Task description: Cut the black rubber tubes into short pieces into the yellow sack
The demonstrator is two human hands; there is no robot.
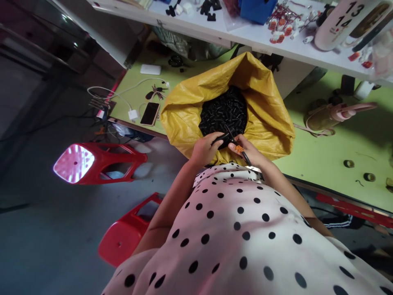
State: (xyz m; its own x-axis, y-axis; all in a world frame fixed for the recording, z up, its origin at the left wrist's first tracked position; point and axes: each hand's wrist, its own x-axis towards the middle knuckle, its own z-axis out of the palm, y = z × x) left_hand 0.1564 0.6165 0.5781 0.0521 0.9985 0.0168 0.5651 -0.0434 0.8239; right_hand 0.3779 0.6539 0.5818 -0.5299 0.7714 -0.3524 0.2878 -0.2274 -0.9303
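Note:
My left hand (205, 148) is closed on a small black tube-like part (224, 137) at the near side of an open yellow sack (190, 100). My right hand (250, 151) grips what looks like a pair of scissors (245, 157), dark with orange on the handle. Their dark tips point away from me and meet or cross the black part near my left fingers. Below both hands, many short black tubular pieces (224, 108) fill the sack. How the right fingers sit in the handle is partly hidden.
The sack stands on a green table (325, 172) under a white shelf (190, 19). To the left lie a phone (150, 113), keys (158, 92) and a white cable. A pink-handled bottle (325, 116) is at the right. Red stools (123, 241) stand on the floor.

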